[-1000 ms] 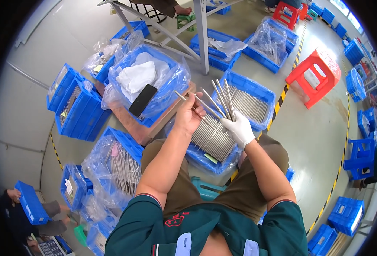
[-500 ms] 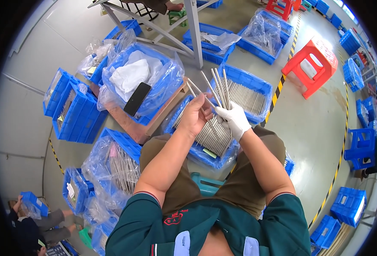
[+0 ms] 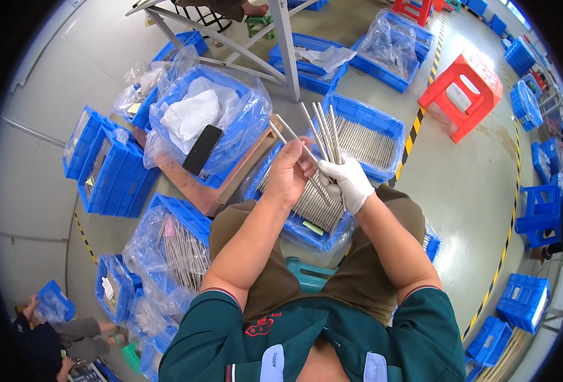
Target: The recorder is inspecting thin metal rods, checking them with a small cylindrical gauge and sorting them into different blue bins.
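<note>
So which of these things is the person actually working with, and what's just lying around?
In use:
- metal rods, held by both hands
- left hand, bare
- right hand, gloved
- rod bin on the lap

Lying about:
- red stool
- phone
- blue crates
- bagged rods

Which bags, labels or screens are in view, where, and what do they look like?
Dark phone: flat black slab, screen off, on the clear bag lining the blue crate at upper left.
Green tag: small slip in the crate on the lap.
Clear bag: crumpled, over the far crate's rods.
</note>
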{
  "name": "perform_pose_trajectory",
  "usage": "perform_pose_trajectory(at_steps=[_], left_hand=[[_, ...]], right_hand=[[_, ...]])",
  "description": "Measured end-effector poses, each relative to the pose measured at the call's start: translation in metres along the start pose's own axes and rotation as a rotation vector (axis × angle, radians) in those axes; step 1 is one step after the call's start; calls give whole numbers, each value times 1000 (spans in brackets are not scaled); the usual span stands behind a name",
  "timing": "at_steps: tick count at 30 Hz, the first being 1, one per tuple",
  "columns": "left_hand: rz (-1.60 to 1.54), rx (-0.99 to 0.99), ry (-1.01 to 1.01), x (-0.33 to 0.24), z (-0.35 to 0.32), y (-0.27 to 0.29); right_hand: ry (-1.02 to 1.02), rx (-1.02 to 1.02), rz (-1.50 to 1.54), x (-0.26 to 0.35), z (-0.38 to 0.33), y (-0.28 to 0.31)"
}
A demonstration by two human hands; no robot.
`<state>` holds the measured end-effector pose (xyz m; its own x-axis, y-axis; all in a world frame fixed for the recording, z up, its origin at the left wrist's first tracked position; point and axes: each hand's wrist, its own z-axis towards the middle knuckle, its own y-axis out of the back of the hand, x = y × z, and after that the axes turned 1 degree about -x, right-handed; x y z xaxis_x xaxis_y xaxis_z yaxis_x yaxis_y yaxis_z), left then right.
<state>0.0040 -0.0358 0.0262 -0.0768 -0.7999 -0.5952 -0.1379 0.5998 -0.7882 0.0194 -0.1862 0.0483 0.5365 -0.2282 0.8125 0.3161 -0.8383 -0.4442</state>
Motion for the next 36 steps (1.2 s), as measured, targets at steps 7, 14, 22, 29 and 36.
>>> perform_pose_trajectory(at_steps=[7,14,22,29,36], left_hand=[[224,41,26,20,-9,-5],[348,120,181,4,-5,8],[265,336,541,18,-21,-1],[197,392,690,25,-34,5],[93,425,479,0,-19,14]], right_hand=[[121,-82,9,2,4,-6],[333,-323,-371,15,23,11],[94,-117,103,26,22,25],[318,-533,133,45,49,66],[149,-342,75,34,34,54]])
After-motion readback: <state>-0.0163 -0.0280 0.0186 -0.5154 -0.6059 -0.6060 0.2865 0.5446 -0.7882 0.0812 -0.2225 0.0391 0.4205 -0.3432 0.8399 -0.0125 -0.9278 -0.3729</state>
